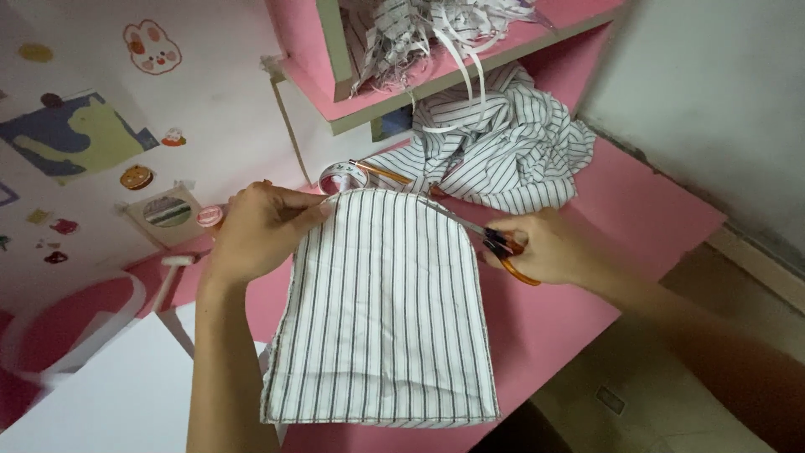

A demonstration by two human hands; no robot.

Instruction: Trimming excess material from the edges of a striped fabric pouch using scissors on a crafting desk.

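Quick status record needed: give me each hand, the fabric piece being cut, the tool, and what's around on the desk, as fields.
left hand: pinches the top left edge of the striped fabric piece
right hand: grips orange-handled scissors, blades at the piece's curved top edge
fabric piece: white with dark stripes, rounded top, straight bottom, held up flat over the pink desk
behind: crumpled striped cloth; tape roll
shelf: pink, heaped with cut strips
wall: stickers, left
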